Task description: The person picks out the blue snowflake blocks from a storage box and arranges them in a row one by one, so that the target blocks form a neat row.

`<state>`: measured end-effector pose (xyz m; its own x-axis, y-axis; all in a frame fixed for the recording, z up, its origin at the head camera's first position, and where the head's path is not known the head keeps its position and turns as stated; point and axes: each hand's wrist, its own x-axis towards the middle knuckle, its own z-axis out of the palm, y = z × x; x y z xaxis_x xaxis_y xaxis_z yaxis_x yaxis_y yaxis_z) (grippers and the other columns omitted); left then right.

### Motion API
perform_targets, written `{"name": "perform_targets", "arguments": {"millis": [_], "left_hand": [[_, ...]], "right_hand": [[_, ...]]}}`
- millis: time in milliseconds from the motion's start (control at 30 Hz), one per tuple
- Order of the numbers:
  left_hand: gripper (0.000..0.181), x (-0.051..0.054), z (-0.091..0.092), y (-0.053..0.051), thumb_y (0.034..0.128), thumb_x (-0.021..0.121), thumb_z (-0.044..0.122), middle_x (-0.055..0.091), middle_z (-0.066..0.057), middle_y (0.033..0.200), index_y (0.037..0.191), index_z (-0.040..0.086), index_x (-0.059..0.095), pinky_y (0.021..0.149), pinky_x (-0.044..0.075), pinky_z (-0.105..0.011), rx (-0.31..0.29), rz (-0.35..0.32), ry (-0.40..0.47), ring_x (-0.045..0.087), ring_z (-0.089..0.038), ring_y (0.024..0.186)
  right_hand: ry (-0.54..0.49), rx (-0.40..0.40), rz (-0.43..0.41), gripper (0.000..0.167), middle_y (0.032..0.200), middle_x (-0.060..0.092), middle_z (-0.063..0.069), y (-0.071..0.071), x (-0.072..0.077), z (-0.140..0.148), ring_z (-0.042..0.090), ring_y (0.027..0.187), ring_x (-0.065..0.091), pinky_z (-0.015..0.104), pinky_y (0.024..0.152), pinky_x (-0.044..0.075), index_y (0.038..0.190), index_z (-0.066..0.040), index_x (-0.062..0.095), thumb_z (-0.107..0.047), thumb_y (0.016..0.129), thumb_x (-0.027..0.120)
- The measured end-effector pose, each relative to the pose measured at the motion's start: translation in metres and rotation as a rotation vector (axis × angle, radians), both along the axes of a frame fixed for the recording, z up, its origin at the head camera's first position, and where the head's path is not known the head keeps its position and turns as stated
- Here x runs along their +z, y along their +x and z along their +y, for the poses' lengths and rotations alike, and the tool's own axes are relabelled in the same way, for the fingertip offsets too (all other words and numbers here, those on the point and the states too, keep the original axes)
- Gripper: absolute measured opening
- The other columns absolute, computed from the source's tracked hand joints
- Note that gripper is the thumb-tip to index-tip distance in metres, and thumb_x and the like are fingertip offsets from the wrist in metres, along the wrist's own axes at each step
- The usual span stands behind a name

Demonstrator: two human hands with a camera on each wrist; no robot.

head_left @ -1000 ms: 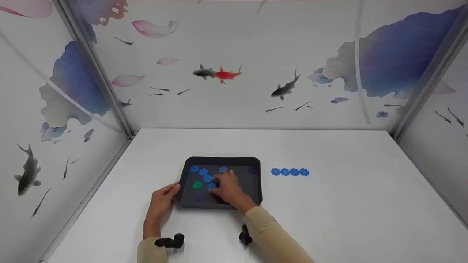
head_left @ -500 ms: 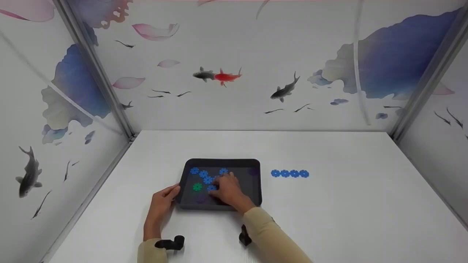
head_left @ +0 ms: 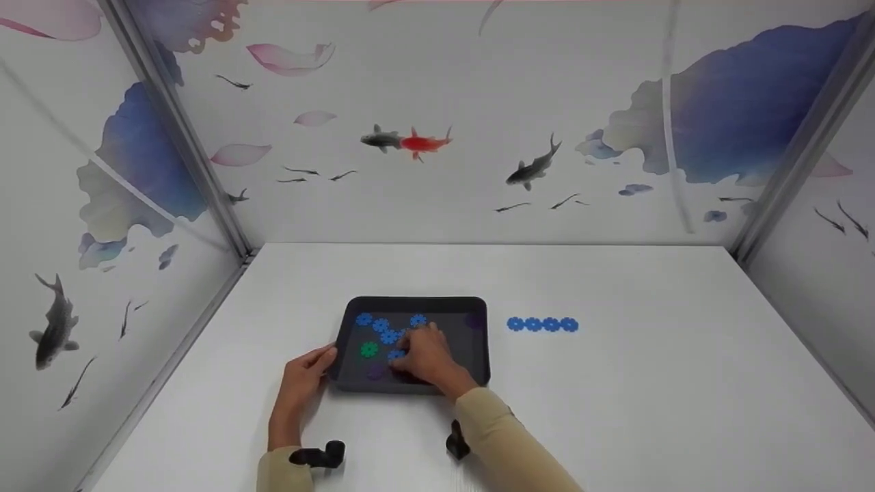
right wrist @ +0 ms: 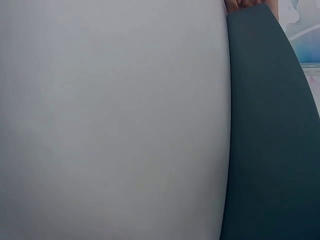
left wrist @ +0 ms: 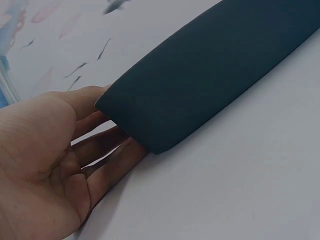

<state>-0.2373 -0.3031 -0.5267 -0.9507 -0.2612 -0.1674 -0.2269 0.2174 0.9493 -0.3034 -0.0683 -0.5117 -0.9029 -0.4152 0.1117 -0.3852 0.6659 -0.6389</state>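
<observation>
**Left hand grips tray's left side, right hand in among the blue discs**

Black tray (head_left: 469, 352) sits on the white table (head_left: 656, 383), in front of the person. Left hand (head_left: 304, 379) has it by the left side: thumb up at the rim, other fingers reaching the lower part of the wall in the left wrist view. Can't tell if any fingertip is under the base.

Right hand (head_left: 429, 352) is inside the tray, right of centre, fingers bent and pointing down. Thumb is at the near blue disc (head_left: 396, 355), forefinger by the blue discs further back. Can't tell whether it pinches one or only touches; the hand covers the contact. Right wrist view gives mostly tabletop and tray outer wall, no help there.

Tray contents: notched blue discs (head_left: 380, 326) stepping down from the far left corner toward the right hand, close together, partly covered at the hand end; can't tell if linked. Another blue disc (head_left: 418, 319) just beyond the fingers. Green disc (head_left: 369, 350) left of the near blue one. Purple disc (head_left: 375, 371) near the front wall, second purple disc (head_left: 474, 320) in the far right corner, both hard to see against the black.

Outside: row of four blue discs (head_left: 551, 324) on the table, right of the tray, edges meeting in a straight line.
</observation>
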Motion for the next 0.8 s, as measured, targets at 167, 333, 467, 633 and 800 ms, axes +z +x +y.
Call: {"name": "perform_targets", "arguments": {"millis": [167, 333, 467, 633, 800], "left_hand": [[0.052, 0.000, 0.001, -0.002, 0.1004, 0.061, 0.036, 0.051, -0.020, 0.150, 0.141, 0.004, 0.057, 0.116, 0.041, -0.050, 0.002, 0.000, 0.011, 0.050, -0.036, 0.139], [0.050, -0.001, 0.002, -0.003, 0.1005, 0.061, 0.035, 0.051, -0.019, 0.151, 0.141, 0.006, 0.057, 0.116, 0.041, -0.049, -0.003, -0.005, 0.011, 0.050, -0.035, 0.139], [0.048, 0.000, 0.002, -0.003, 0.1008, 0.061, 0.034, 0.051, -0.019, 0.150, 0.141, 0.007, 0.057, 0.115, 0.042, -0.048, 0.002, 0.009, 0.016, 0.051, -0.033, 0.138], [0.050, 0.001, 0.002, 0.000, 0.1009, 0.060, 0.035, 0.051, -0.019, 0.150, 0.141, 0.006, 0.057, 0.114, 0.043, -0.048, 0.005, 0.003, 0.006, 0.052, -0.033, 0.136], [0.050, 0.001, 0.001, 0.001, 0.1009, 0.060, 0.035, 0.051, -0.019, 0.150, 0.141, 0.006, 0.057, 0.115, 0.043, -0.048, 0.002, -0.014, 0.008, 0.052, -0.032, 0.136]], "right_hand": [[0.031, -0.020, 0.021, 0.034, 0.104, 0.074, 0.005, 0.000, 0.001, 0.001, 0.028, 0.109, 0.059, 0.051, 0.112, 0.040, 0.102, -0.006, 0.077, -0.030, 0.079, 0.084], [0.047, -0.031, 0.071, 0.033, 0.099, 0.070, 0.002, 0.002, 0.005, 0.004, 0.021, 0.098, 0.051, 0.042, 0.095, 0.045, 0.098, -0.008, 0.078, -0.033, 0.078, 0.083], [-0.005, -0.019, 0.116, 0.030, 0.098, 0.068, 0.003, 0.004, 0.015, 0.006, 0.022, 0.098, 0.053, 0.045, 0.098, 0.045, 0.096, -0.008, 0.077, -0.032, 0.079, 0.083], [-0.067, 0.000, 0.137, 0.028, 0.099, 0.067, 0.004, 0.008, 0.030, 0.011, 0.021, 0.097, 0.053, 0.049, 0.101, 0.045, 0.095, -0.010, 0.077, -0.032, 0.079, 0.083], [-0.126, -0.002, 0.145, 0.028, 0.101, 0.067, 0.005, 0.013, 0.041, 0.021, 0.020, 0.096, 0.051, 0.049, 0.099, 0.046, 0.095, -0.010, 0.078, -0.031, 0.079, 0.083]]}}
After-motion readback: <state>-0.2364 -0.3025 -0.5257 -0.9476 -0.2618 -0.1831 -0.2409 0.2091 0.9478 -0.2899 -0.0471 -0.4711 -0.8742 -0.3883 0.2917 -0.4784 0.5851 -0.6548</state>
